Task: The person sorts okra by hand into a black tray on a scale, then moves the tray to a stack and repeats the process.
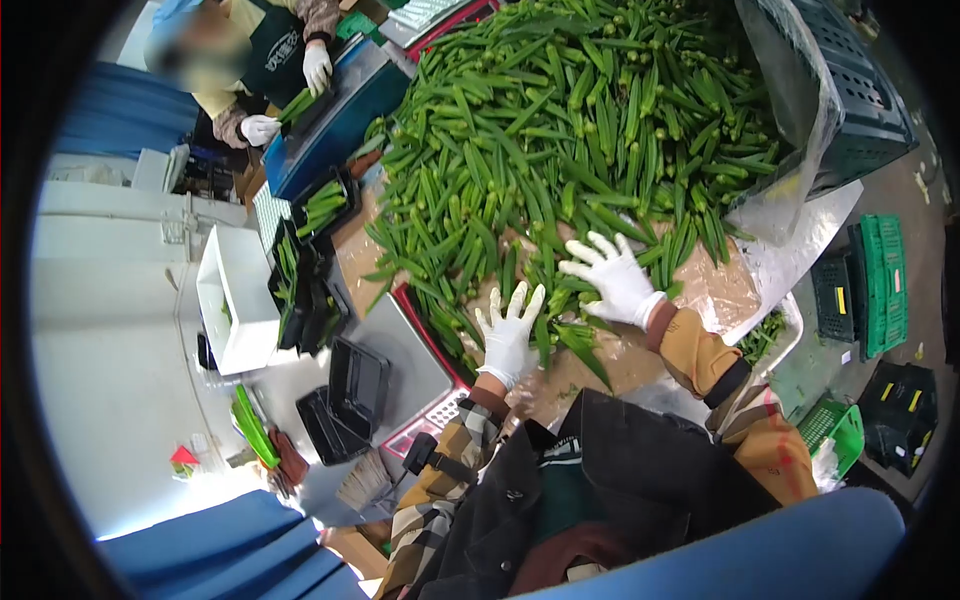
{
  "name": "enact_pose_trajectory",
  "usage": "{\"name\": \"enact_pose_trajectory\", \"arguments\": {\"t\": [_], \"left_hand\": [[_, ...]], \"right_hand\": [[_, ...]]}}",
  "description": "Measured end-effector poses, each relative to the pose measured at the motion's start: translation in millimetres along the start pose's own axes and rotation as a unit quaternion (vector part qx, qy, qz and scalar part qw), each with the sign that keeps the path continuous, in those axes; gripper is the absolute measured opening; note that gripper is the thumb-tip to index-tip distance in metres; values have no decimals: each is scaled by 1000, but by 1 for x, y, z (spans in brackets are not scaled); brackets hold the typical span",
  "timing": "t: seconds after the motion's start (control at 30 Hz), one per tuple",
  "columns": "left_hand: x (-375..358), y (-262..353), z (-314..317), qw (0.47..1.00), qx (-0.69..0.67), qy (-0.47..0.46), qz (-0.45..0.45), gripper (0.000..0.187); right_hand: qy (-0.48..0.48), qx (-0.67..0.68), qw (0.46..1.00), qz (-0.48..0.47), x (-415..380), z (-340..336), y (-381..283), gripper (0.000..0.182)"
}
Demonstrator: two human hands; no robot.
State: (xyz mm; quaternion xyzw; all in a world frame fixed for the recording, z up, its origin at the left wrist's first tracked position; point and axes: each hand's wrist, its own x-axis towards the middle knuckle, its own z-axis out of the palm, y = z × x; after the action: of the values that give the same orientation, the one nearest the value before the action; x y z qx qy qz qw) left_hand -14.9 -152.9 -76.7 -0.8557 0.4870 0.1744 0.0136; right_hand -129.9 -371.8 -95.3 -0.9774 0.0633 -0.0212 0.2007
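A large heap of green okra pods [590,110] covers the brown table surface [715,283]. My left hand [510,335], in a white glove, lies at the near edge of the heap with its fingers spread, touching pods. To its right, my right hand [612,280], also gloved in white, rests over pods with its fingers apart. Neither hand is closed around anything. Some loose pods [578,340] lie between and just below the two hands.
Black trays, some with okra [323,205], and an empty black tray [358,382] stand left, near a white bin [240,300]. A co-worker's gloved hands [317,68] are at upper left. A tilted dark crate [850,90] is upper right; green crates [884,285] stand right.
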Motion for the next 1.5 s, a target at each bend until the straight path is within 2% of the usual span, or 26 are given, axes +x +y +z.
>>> {"name": "enact_pose_trajectory", "arguments": {"t": [0.03,0.13,0.2,0.23,0.3,0.4,0.47,0.57,0.67,0.73,0.8,0.87,0.93,0.97,1.0,1.03,1.1,1.13,1.2,1.27,1.3,1.4,1.43,1.5], "left_hand": [[-14,4,5,1000,-2,-23,-4,108],[-55,14,32,998,-55,25,-14,109],[-76,17,51,997,-64,32,-15,107],[-86,16,62,997,-71,39,-12,106],[-103,21,63,997,-67,23,-16,102],[-120,17,83,983,-172,54,-44,97],[-128,10,89,968,-227,93,-43,85],[-132,7,96,956,-237,150,-81,69],[-129,0,96,945,-227,222,-75,56],[-118,-2,90,932,-238,267,-55,51],[-97,-8,80,923,-241,291,-77,48],[-69,-18,73,915,-251,298,-102,47],[-45,-33,84,927,-216,270,-142,49],[-36,-43,91,940,-198,222,-169,51],[-32,-50,91,944,-178,234,-151,49],[-31,-55,92,936,-203,243,-151,48],[-29,-62,97,915,-275,249,-156,46],[-29,-48,77,864,-426,228,-144,44],[-36,-5,31,693,-693,160,-116,40],[-47,40,-14,686,-723,78,-35,38],[-44,49,-26,736,-669,69,73,42],[-14,36,2,734,-668,121,8,43],[-2,26,20,736,-662,135,-46,40],[11,14,52,826,-517,216,-65,40]], "right_hand": [[-1,-18,1000,5,-14,-2,1,82],[23,-52,998,28,-44,-9,1,96],[47,-61,996,52,-59,-13,3,96],[77,-49,994,64,-68,-7,8,91],[73,-64,989,114,-88,-5,16,82],[65,-66,984,153,-115,-5,20,78],[57,-98,983,148,-129,-1,19,74],[48,-52,980,184,-145,11,3,68],[175,-16,977,118,-144,39,-23,55],[110,71,988,84,-131,49,-51,52],[67,101,990,74,-119,55,-83,51],[0,82,990,112,-113,76,-95,55],[5,145,981,125,-115,88,-89,55],[16,181,976,123,-115,87,-86,54],[25,217,968,120,-116,85,-83,54],[21,320,936,145,-120,82,-78,50],[16,517,835,190,-139,71,-62,43],[15,606,768,207,-147,61,-56,40],[31,633,718,287,-170,29,-44,35],[0,638,696,329,-193,-1,-29,39],[-19,586,739,331,-202,-9,-22,42],[-6,597,749,288,-227,4,-5,38],[20,575,765,289,-220,-6,-15,28],[36,514,798,313,-201,-7,-22,24]]}}
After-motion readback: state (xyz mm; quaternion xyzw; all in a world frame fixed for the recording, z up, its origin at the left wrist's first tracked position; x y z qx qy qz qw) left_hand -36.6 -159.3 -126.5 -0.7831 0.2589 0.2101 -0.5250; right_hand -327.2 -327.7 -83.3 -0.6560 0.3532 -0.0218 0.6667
